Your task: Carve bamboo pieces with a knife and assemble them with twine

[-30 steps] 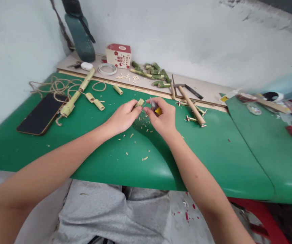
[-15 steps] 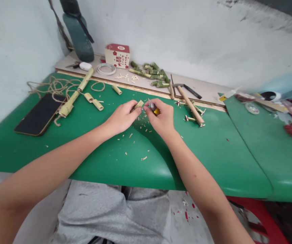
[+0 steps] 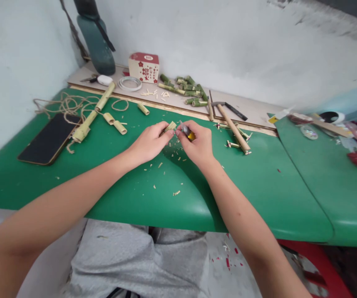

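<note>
Over the middle of the green tabletop (image 3: 110, 203), my left hand (image 3: 150, 142) is closed around a short bamboo piece (image 3: 172, 126), whose pale end points to the right. My right hand (image 3: 199, 142) grips a utility knife (image 3: 191, 135) with a grey and yellow handle; its blade is small and partly hidden by the fingers. The two hands are almost touching, with the knife tip close to the bamboo's end. Pale bamboo shavings (image 3: 176, 193) are scattered beneath and in front of them.
Left lie a phone (image 3: 50, 138), twine (image 3: 69, 101) and a jointed bamboo figure (image 3: 88, 124). Cut bamboo sections (image 3: 192, 87), a red-topped box (image 3: 143, 69) and a bottle (image 3: 96, 45) stand at the back. A hammer (image 3: 234, 128) rests right of my hands.
</note>
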The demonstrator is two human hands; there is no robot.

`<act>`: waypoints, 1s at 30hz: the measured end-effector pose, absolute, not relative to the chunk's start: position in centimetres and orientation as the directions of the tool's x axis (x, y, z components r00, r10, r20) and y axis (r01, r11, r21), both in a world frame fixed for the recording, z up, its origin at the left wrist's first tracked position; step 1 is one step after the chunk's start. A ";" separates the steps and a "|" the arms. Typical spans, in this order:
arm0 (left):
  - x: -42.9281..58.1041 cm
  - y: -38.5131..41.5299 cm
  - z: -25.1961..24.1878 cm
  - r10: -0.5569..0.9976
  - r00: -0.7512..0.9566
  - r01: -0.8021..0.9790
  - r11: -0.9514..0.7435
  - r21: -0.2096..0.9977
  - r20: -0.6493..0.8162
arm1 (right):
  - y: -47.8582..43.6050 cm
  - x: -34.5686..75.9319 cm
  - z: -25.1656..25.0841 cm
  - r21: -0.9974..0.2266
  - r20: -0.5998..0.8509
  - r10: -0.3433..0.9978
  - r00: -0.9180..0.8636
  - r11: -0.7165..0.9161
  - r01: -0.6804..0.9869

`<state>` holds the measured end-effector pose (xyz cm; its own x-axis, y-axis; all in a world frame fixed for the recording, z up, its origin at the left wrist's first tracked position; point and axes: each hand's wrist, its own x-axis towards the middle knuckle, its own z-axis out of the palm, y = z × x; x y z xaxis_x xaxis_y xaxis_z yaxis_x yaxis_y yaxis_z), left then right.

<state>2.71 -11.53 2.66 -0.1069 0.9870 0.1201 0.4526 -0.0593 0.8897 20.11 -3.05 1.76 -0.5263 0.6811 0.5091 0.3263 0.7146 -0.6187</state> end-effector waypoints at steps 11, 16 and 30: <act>2.7 -11.8 3.0 0.994 -0.075 0.453 -0.039 0.891 0.081 | -2.1 20.5 1.7 -0.608 0.591 0.709 -0.386 0.705 0.366; 2.6 -11.7 2.8 0.987 -0.106 0.466 -0.058 0.883 0.121 | -1.5 20.9 1.6 -0.620 0.611 0.727 -0.313 0.685 0.382; 2.5 -11.3 2.2 0.924 -0.230 0.376 -0.206 0.903 0.306 | -1.9 20.6 1.4 -0.619 0.591 0.708 -0.387 0.705 0.345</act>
